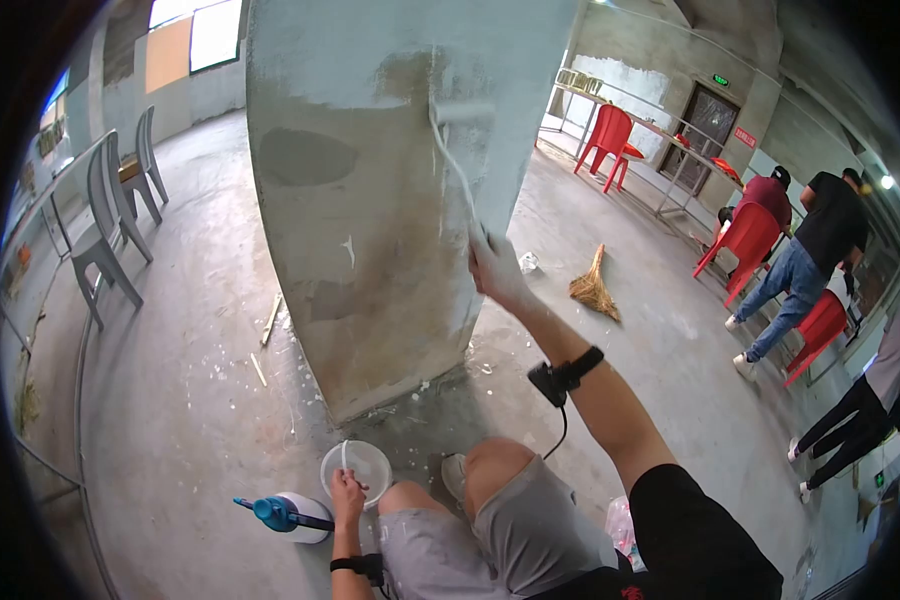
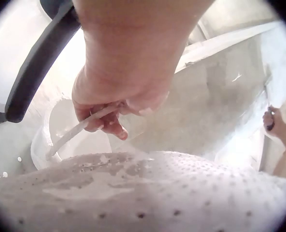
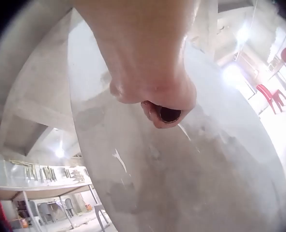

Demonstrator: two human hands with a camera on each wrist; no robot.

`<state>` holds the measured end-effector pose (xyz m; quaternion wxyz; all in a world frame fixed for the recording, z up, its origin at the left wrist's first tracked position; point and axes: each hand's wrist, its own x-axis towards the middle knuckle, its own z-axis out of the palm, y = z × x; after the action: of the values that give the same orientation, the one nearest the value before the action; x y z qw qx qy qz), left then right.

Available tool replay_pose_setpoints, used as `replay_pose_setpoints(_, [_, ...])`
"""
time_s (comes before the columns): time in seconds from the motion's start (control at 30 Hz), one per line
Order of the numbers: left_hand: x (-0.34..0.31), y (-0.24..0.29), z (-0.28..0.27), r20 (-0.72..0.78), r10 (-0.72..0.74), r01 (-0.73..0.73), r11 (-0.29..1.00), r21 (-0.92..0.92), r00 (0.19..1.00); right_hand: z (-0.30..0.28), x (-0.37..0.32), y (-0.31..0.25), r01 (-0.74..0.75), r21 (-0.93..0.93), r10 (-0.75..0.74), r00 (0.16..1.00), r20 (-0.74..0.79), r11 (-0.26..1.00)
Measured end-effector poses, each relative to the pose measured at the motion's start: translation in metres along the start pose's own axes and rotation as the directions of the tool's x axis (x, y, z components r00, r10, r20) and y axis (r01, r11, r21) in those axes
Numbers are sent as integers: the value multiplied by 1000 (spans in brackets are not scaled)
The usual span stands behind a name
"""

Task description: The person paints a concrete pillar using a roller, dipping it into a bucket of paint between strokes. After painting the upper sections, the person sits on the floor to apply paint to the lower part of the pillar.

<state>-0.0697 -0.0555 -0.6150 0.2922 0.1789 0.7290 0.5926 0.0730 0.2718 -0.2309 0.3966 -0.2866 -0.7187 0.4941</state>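
My right hand [image 1: 498, 268] grips the handle of a paint roller [image 1: 464, 112], held up against a broad concrete pillar [image 1: 360, 230]. Pale wet paint covers the pillar's top and right side, while the lower left shows bare grey-brown. In the right wrist view, the dark hollow handle end [image 3: 170, 115] sticks out of the curled fingers. Low by my knee, my left hand [image 1: 348, 495] holds the white bail of a clear plastic bucket [image 1: 378, 465]. The left wrist view shows that bail [image 2: 75, 133] running through the fingers to the bucket's rim.
A white spray bottle with a blue top [image 1: 276, 514] stands left of the bucket. Thin sticks [image 1: 271, 320] lie at the pillar's left foot, a straw broom [image 1: 595, 287] to its right. Grey chairs [image 1: 105, 250] stand left; people [image 1: 815, 235] and red chairs [image 1: 607, 132] are at right.
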Motion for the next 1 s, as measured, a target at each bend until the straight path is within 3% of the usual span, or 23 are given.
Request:
replay_pose_setpoints(0.07, [0,-1,-4,-5,1,-1,1000,26,1000,-3,-15,49,48,-85,-49,999,-8,995])
replay_pose_setpoints(0.3, [-1,-3,-14,-6,1,0,995,97,1000,-19,-87,164,-146,-218,145,989,-18,965])
replay_pose_setpoints(0.53, [-2,5,-10,-14,-10,11,998,67,1000,-30,-81,184,-276,-80,263,955,-139,958])
replay_pose_setpoints(0.6, [-1,6,-9,-13,-8,9,995,97,1000,-35,-56,172,-112,-105,97,985,-143,988])
replay_pose_setpoints(0.67, [-1,9,-8,-4,-12,12,995,103,1000,-40,-32,134,-73,-118,51,984,-173,990])
replay_pose_setpoints(0.7, [-1,11,-7,3,-15,15,994,109,1000,-43,-15,128,184,-183,-217,960,-179,966])
replay_pose_setpoints(0.73, [-1,9,-6,9,-20,19,993,113,1000,-52,7,128,532,-361,-599,795,-99,766])
replay_pose_setpoints(0.77, [1,7,-5,4,3,-3,993,118,1000,-55,12,90,155,-140,-174,975,-140,978])
replay_pose_setpoints(0.8, [3,5,-4,0,26,-26,992,124,1000,-57,22,71,230,-217,-263,955,-138,949])
replay_pose_setpoints(0.83, [3,7,-2,4,23,-23,992,127,1000,-56,22,36,28,-6,-29,990,-139,1000])
replay_pose_setpoints(0.97, [4,8,4,34,8,-11,996,92,999,-62,39,-6,-12,163,21,999,-50,987])
replay_pose_setpoints(1.0, [6,7,4,34,17,-20,996,84,999,-55,36,-6,-21,182,39,995,-96,983])
